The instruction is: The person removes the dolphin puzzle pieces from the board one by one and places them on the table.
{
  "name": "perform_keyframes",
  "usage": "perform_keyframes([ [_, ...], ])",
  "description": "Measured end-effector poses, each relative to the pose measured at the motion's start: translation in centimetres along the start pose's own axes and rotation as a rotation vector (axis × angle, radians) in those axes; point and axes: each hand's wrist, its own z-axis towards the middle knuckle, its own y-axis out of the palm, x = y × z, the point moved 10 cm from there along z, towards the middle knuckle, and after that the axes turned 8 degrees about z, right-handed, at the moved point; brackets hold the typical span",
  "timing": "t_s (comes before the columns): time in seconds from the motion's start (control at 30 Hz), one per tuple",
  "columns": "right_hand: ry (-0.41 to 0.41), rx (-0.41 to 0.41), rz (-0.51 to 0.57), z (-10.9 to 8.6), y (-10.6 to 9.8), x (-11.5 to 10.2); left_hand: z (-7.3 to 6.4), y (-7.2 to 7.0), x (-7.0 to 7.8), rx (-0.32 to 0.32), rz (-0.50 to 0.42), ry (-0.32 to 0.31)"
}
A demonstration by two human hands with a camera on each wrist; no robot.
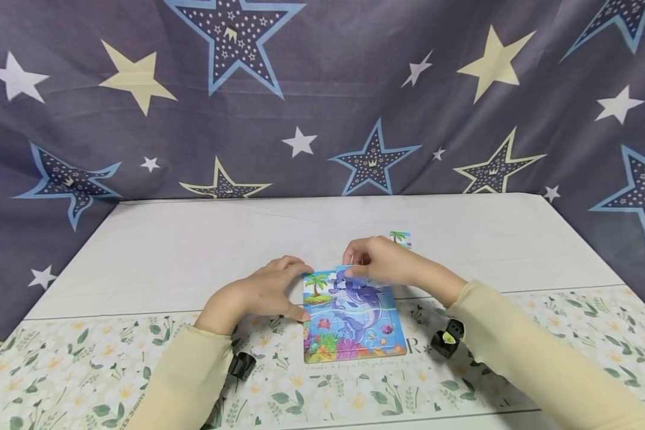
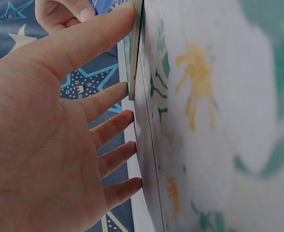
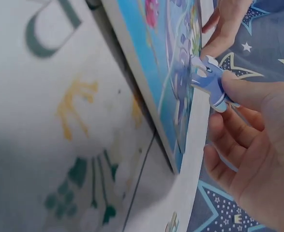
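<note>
A jigsaw puzzle with a dolphin, a palm tree and coral lies flat on the table, most of its picture filled in. Between thumb and fingers, my right hand pinches a blue puzzle piece over the puzzle's far edge. In the right wrist view that piece is tilted, its lower end close to the puzzle. My left hand is spread along the puzzle's left side, thumb and index finger touching its edge; the left wrist view shows its straight fingers.
Beyond my right hand lies a loose puzzle piece with a palm tree on it, partly hidden. A floral cloth covers the near part of the white table. A dark curtain with stars hangs behind.
</note>
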Motion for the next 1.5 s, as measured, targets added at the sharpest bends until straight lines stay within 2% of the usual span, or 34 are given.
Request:
perform_keyframes([
  [0.47,0.030,0.070,0.011,-1.7,-2.4,2.0,-0.1,0.1,-0.2,-0.002,-0.009,0.008],
  [1.0,0.083,0.140,-0.033,-4.2,-5.0,4.1,-0.1,0.1,-0.2,-0.001,-0.010,0.009],
  [1.5,0.145,0.275,-0.095,-7.0,-8.4,6.2,-0.1,0.2,-0.3,0.000,0.001,0.009],
])
